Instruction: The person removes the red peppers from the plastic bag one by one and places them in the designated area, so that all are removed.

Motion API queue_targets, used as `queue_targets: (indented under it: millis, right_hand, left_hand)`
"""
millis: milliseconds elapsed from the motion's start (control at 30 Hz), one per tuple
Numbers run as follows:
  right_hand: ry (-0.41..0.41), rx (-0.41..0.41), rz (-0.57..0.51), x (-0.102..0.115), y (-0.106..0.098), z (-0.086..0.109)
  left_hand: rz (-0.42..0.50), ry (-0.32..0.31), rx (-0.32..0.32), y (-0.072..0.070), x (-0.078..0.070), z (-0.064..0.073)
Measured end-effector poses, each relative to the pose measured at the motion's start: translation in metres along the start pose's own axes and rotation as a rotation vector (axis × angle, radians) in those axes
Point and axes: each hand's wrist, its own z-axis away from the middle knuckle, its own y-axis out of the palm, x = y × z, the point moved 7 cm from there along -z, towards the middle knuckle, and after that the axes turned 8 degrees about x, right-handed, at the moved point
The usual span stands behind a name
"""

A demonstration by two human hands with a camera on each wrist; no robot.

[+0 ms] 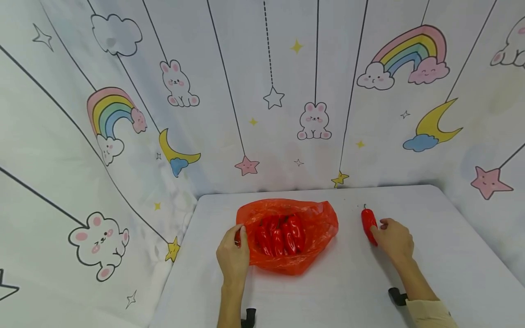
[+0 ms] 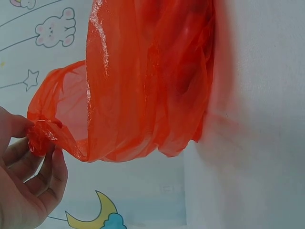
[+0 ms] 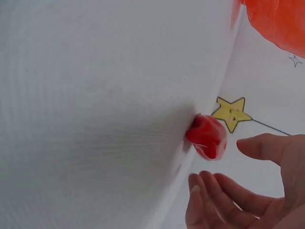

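Note:
A red plastic bag (image 1: 321,230) lies on the table with its mouth spread wide. Several glossy red chili peppers (image 1: 279,241) are inside it. My left hand (image 1: 234,257) pinches the bag's left rim, and the left wrist view has the bunched plastic between thumb and fingers (image 2: 50,176). To the right of the bag, a single red chili pepper (image 1: 368,221) lies on the table, stem pointing away. My right hand (image 1: 394,240) is beside its near end. In the right wrist view, thumb and fingers stand apart near this pepper (image 3: 209,138), with a gap between.
The white table (image 1: 307,300) has its back edge against a cloth backdrop (image 1: 279,54) printed with rainbows, rabbits and stars. A similar cloth hangs on the left. Black wrist-camera mounts (image 1: 397,296) are by both forearms.

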Motion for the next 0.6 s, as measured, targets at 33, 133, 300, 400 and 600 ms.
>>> queue_targets:
  millis: [33, 133, 300, 400, 600]
  right_hand:
    - [-0.008, -0.018, -0.01, 0.002, -0.002, 0.001]
    - [-0.041, -0.081, -0.031, 0.009, -0.009, 0.004]
    - [-0.072, -0.166, -0.057, 0.021, -0.019, 0.008]
    - [-0.099, -0.205, -0.074, 0.03, -0.025, 0.011]
    - [-0.164, -0.259, -0.102, 0.052, -0.034, 0.02]
  left_hand:
    - [0.0, -0.002, 0.001, 0.0, 0.0, 0.0]
    - [-0.001, -0.004, 0.005, 0.0, 0.0, 0.0]
    - [-0.001, -0.004, 0.005, 0.001, -0.001, 0.0]
    - [-0.001, -0.005, 0.008, 0.001, -0.001, 0.001]
    - [0.0, 0.003, 0.0, 0.001, 0.0, 0.003]
